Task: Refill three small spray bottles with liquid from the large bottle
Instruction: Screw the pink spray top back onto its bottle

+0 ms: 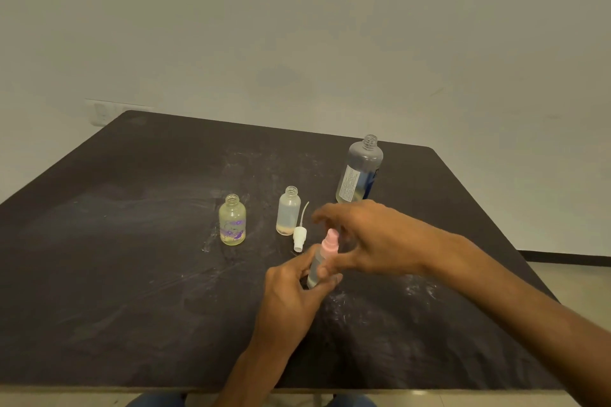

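Note:
My left hand (291, 287) grips a slim clear spray bottle (318, 266) by its body, tilted, just above the table. My right hand (367, 238) is over its pink spray head (331, 241), fingers around the top. A small uncapped bottle with purple print (232, 220) stands to the left, holding yellowish liquid. A frosted uncapped bottle (288, 211) stands beside it with a little liquid at the bottom. A white spray head with its tube (300, 235) lies on the table next to it. The large clear bottle (359, 172) stands uncapped at the back right.
The dark table (132, 258) has pale scuffs across its middle. Its near edge runs along the bottom of the view, its right edge lies close behind the large bottle. A plain wall with a socket (99, 112) stands behind.

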